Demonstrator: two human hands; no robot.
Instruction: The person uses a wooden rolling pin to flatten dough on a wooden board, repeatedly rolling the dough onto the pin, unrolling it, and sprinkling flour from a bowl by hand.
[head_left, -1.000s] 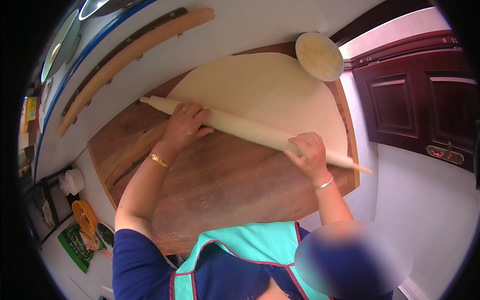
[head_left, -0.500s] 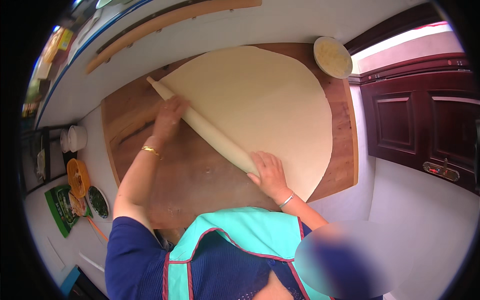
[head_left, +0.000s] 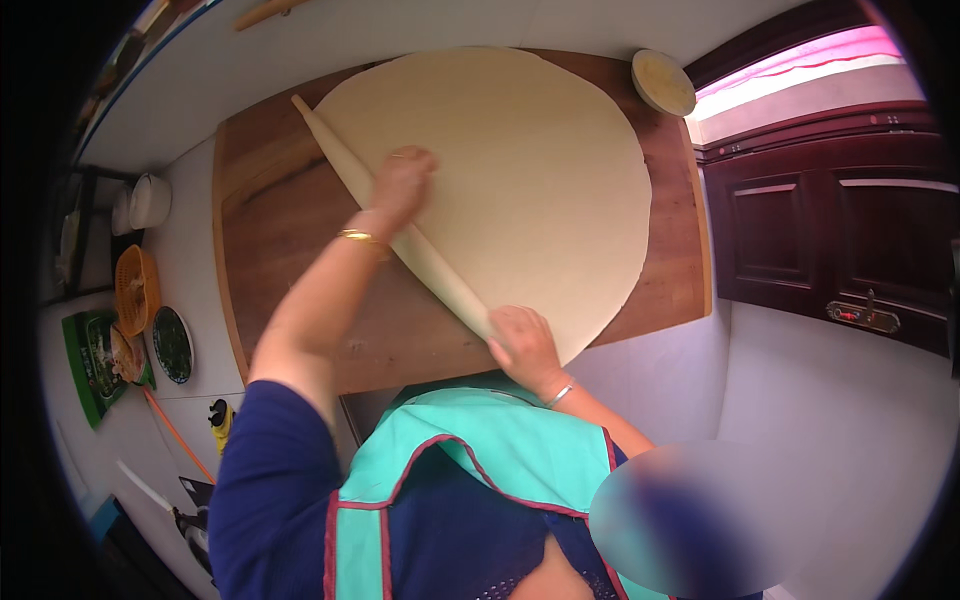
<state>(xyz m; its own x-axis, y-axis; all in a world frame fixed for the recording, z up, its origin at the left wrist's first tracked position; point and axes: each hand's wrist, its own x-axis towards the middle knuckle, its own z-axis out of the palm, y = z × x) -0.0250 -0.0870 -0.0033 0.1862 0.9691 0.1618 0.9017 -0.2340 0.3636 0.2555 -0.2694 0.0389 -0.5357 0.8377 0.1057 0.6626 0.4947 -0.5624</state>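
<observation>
A broad, thin sheet of dough [head_left: 530,180] covers much of a brown wooden board [head_left: 290,230]. Along its left edge a long rolling pin [head_left: 330,148] lies slantwise, its bare tip pointing to the far left, and dough seems to be wrapped around its middle. My right hand [head_left: 525,345] curls over the near end of the dough-covered pin, with its fingers on top. My left hand [head_left: 403,185], wearing a gold bracelet at the wrist, is at the middle of the pin, partly over the sheet. Motion blurs its fingers, so what they hold is unclear.
A white bowl of pale flour-like stuff [head_left: 663,83] stands at the board's far right corner. Dark red cabinet doors [head_left: 840,230] are to the right. Off to the left are an orange basket [head_left: 137,290], a plate of dark greens [head_left: 173,345] and a green bag [head_left: 90,365].
My left hand has moved right from the upper part of the pin towards the sheet. My right hand stays at the pin's near end. The whole view has shifted slightly.
</observation>
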